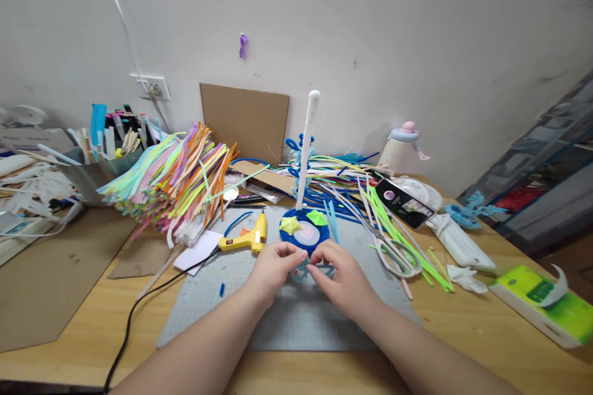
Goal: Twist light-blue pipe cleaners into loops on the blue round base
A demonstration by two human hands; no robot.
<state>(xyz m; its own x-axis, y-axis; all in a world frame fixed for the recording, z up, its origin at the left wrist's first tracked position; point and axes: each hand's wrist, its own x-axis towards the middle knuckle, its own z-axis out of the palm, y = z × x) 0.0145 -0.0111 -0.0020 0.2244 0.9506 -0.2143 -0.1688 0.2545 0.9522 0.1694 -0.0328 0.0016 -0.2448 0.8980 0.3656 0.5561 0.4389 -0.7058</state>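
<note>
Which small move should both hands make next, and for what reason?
Probably a slight bend of the pale blue, loop-shaped fuzzy strand: the left hand and right hand meet at it, fingertips close together, just in front of the round, dark blue fuzzy base. Their exact grip is partly hidden.

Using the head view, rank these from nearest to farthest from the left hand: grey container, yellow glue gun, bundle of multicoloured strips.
From the left hand:
1. Yellow glue gun: just beyond the hand, slightly to its left.
2. Bundle of multicoloured strips: farther back and left.
3. Grey container: farthest left, past the bundle.
</note>
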